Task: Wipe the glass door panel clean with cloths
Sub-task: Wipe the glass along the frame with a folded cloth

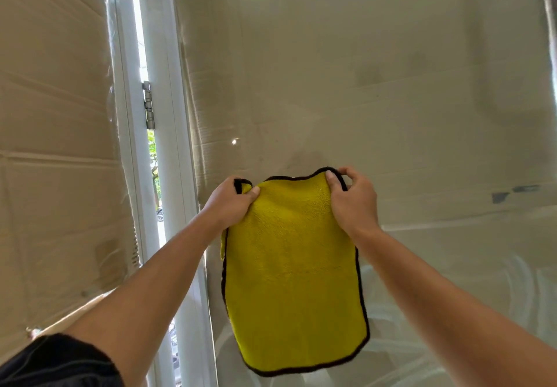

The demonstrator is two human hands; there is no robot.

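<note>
Cloth (294, 281): yellow with dark edging, hanging flat and upright, just below frame centre toward 6 o'clock. It is held up by its two top corners, and the bottom edge hangs free.

Left hand (230, 205): at the cloth's 11 o'clock corner, pinching it. The thumb is on the front face and the fingers curl round behind. The dark edging bunches up above the knuckles.

Right hand (352, 202): at the cloth's 1 o'clock corner, pinching it too. The thumb presses the front face and the fingers curl over the top edge.

Both forearms come in from 7 and 5 o'clock. A black sleeve (54, 362) sits at the frame's 7 o'clock corner.

Glass panel (391, 85): fills the frame from 12 round to 4 o'clock, directly behind the cloth. Can't tell if the cloth touches it. Corrugated board shows through the glass. There are dull smudges at 1–2 o'clock from the cloth, a wide curved streak near the 3 o'clock edge, and a small glint at the cloth's 11 o'clock.

Door frame (168, 115): white, runs from 12 down to 6 o'clock, left of the cloth. A metal hinge (148, 104) sits on it at 10 o'clock from the cloth. A narrow gap beside the hinge shows greenery outside.

Side panel (54, 115): at 9 o'clock, also backed with board.
</note>
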